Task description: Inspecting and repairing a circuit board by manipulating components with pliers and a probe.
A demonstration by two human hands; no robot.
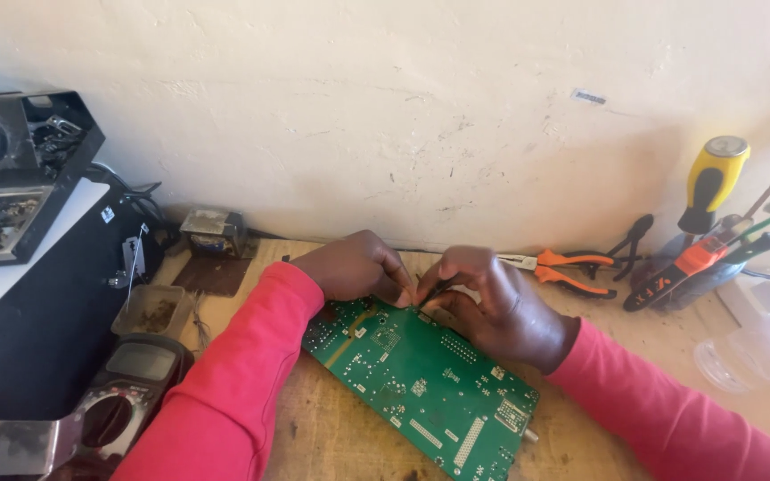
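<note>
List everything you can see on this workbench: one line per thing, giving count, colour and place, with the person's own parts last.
circuit board: one, green, flat on the bench under both hands
thin tool: one, dark, pinched in the right hand at the board's far edge
meter: one, dark grey, bench front left
small tray: one, beige, behind the meter
pliers: one, orange handles, by the wall on the right
screwdriver: one, yellow and black, leaning on the wall, far right
bench: one, bare wood
left hand: one, red sleeve, resting on the board
right hand: one, red sleeve, grip closed on the thin tool
</note>
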